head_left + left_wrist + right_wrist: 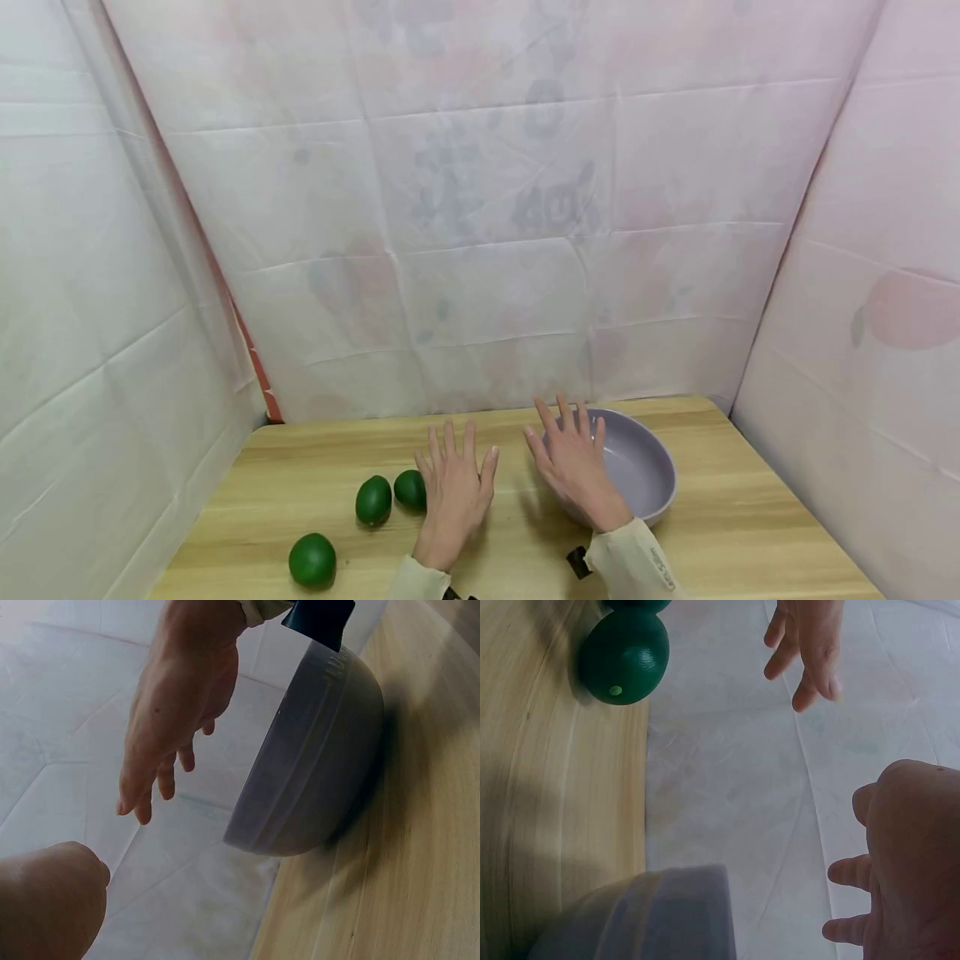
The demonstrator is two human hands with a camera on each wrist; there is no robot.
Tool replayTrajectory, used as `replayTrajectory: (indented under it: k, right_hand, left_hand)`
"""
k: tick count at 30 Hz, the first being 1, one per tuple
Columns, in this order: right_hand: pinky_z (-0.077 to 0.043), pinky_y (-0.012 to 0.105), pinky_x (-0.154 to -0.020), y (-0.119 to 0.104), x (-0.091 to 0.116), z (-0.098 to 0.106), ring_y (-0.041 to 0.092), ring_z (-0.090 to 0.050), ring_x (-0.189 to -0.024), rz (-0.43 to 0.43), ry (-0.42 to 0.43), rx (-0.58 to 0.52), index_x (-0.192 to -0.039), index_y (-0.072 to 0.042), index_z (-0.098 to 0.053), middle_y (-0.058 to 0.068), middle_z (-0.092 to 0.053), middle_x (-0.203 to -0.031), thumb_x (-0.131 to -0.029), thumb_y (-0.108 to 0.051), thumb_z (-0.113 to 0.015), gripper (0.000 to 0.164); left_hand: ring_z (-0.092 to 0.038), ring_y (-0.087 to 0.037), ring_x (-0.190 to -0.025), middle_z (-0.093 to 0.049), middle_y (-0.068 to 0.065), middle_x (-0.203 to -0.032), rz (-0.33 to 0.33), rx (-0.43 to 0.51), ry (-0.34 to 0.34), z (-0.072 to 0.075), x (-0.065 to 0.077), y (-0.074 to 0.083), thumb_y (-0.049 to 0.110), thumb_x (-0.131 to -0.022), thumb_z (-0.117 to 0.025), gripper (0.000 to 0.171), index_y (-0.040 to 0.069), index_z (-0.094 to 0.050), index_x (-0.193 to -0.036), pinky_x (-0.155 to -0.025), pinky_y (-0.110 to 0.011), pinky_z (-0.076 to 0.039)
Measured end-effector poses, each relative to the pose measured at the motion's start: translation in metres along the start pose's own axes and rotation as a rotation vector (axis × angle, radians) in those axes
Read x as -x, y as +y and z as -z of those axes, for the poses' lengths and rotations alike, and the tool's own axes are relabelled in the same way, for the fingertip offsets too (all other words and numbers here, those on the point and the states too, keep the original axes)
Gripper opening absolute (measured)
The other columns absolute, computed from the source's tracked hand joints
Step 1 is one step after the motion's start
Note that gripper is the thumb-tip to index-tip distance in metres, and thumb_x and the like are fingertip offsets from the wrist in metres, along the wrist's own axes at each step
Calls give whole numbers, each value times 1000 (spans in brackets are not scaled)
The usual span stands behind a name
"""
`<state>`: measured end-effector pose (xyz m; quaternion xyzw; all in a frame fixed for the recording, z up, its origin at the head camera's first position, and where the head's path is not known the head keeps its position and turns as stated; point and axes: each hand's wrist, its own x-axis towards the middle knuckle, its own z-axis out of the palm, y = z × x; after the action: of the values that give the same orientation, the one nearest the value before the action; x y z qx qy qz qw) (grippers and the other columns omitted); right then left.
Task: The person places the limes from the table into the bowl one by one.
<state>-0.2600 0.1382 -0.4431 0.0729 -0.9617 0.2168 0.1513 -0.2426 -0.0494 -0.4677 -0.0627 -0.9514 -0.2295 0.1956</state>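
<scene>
In the head view my left hand point(453, 493) hovers over the table with its fingers spread and holds nothing. Just left of it lie two green limes point(373, 501), the nearer one, a second lime point(410, 490), partly behind the hand. A third lime point(312, 560) rests closer to the front left. My right hand point(574, 468), fingers spread and holding nothing, is above the left rim of a greyish-purple bowl point(643, 467). From the left wrist view, a gap shows between the right hand point(176, 712) and the bowl point(319, 757). The bowl's inside is partly hidden.
The wood-grain table point(750, 508) carries these things. White patterned cloth sheets point(487, 292) hang behind it and at both sides. A small black item point(578, 562) sits by the right sleeve, at the wrist. A red strip point(262, 379) shows at the back left corner.
</scene>
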Motion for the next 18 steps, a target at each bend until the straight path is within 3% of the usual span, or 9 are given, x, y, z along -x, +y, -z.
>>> replayTrajectory:
  k: [18]
  right_hand:
    - [-9,82,-111,13,7,10,57,-19,-150,-11,10,-19,-158,-17,-38,26,-29,-163,-107,-43,-45,57]
  left_hand:
    - [-27,-54,-150,-46,-29,-152,18,18,23,-2,5,-4,47,-105,-46,56,14,-47,-151,-110,-81,-20]
